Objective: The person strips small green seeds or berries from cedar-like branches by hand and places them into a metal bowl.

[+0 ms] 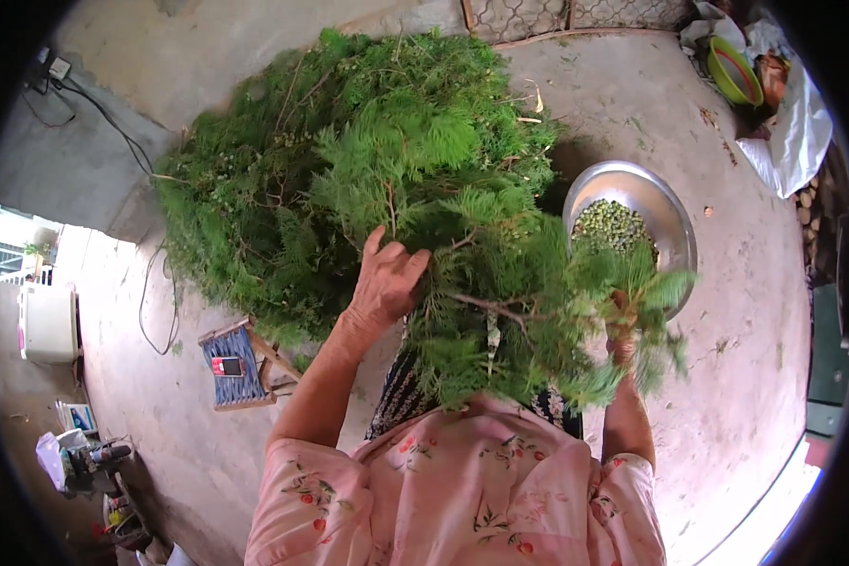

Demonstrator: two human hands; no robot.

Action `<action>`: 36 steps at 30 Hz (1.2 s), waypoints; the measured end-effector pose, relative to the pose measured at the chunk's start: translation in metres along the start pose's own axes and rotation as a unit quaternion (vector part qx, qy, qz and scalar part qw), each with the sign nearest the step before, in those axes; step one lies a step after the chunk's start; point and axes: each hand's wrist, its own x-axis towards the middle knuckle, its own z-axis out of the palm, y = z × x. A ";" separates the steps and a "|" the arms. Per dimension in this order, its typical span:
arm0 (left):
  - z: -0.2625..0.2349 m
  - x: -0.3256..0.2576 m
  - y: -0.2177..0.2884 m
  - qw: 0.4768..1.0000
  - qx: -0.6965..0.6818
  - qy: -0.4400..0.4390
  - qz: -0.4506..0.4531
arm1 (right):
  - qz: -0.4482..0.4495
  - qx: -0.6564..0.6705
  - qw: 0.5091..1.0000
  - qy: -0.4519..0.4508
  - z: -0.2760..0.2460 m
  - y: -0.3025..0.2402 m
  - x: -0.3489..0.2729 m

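Observation:
My left hand (387, 283) is closed around the stem of a leafy evergreen branch (391, 203), with its index finger stretched along it. Flat, fern-like green sprays cover my lap, and a woody twig (491, 307) runs through them. On the right, my right hand (621, 330) is closed among blurred sprays, partly hidden by the foliage. Just beyond it stands a shiny metal bowl (681, 222), with small round green cones (613, 226) heaped inside. Some sprays overlap the bowl's near rim. A large pile of cut evergreen branches (264, 170) lies ahead of me, mostly to the left.
A small stool with a blue woven seat (224, 363) stands at my left, bearing a phone-like red and black thing (226, 367). A cable (146, 321) trails over the concrete floor. At the far right are a green and red basin (734, 71) and white sheeting (792, 132).

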 end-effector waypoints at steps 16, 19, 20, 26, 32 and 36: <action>-0.129 0.135 -0.025 0.820 -0.409 0.381 -0.126 | -0.198 0.122 0.948 0.218 -0.092 -0.112 0.115; -0.156 0.154 -0.031 0.774 -0.453 0.430 -0.102 | -0.241 0.175 0.936 0.188 -0.085 -0.130 0.103; -0.164 0.160 -0.032 0.756 -0.463 0.450 -0.106 | -0.250 0.184 0.934 0.177 -0.079 -0.142 0.096; -0.204 0.155 -0.041 0.735 -0.448 0.489 -0.138 | -0.242 0.184 0.949 0.080 -0.023 -0.151 0.084; -0.232 0.176 -0.032 0.735 -0.466 0.475 -0.133 | -0.222 0.184 0.957 0.010 0.004 -0.135 0.082; -0.255 0.185 -0.025 0.736 -0.488 0.451 -0.132 | -0.181 0.159 0.970 -0.001 0.020 -0.121 0.087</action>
